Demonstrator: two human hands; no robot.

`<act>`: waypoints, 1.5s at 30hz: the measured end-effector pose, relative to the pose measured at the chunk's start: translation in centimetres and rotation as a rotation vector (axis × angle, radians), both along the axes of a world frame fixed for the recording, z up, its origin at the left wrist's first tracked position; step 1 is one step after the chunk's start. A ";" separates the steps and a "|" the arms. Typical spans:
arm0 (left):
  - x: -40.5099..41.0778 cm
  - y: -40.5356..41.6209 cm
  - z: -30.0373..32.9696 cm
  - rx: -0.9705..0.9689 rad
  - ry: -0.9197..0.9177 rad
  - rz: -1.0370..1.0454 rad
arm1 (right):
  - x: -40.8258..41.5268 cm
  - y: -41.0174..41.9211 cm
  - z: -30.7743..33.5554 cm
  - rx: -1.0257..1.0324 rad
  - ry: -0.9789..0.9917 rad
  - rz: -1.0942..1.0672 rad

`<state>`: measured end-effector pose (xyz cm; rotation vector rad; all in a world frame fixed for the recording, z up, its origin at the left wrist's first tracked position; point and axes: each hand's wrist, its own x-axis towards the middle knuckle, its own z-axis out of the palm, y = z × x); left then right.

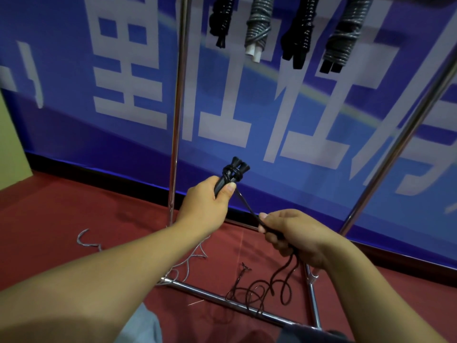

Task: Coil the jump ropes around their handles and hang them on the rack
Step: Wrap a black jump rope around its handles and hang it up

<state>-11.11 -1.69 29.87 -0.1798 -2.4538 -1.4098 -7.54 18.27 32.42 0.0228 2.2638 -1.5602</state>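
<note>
My left hand [207, 201] grips the two black handles [235, 170] of a jump rope, held side by side, with a few turns of black rope wound near their tops. A taut stretch of that black rope [248, 206] runs down to my right hand [294, 236], which pinches and grips it. The loose remainder of the rope [262, 290] trails in loops onto the red floor and over the rack's base bar. Several coiled ropes hang from the top of the rack, among them a black one [221, 21] and a grey one [259, 26].
The chrome rack has a left upright [176, 120], a slanted right upright [400, 144] and base bars [222, 300] on the red carpet. A silver-grey rope [188, 261] lies loose by the left foot. A blue banner with white characters stands behind.
</note>
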 end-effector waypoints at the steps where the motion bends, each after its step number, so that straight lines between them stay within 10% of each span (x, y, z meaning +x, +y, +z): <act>1: -0.1 -0.1 -0.1 -0.017 -0.005 0.007 | 0.1 0.0 0.1 -0.008 0.024 0.004; 17: -1.1 -1.4 -1.3 -0.294 -0.109 0.049 | 0.4 -0.5 -0.6 0.396 0.380 -0.070; 45: -1.2 -1.5 -1.6 -0.487 -0.200 -0.061 | 1.5 -1.0 0.8 0.252 0.256 -0.096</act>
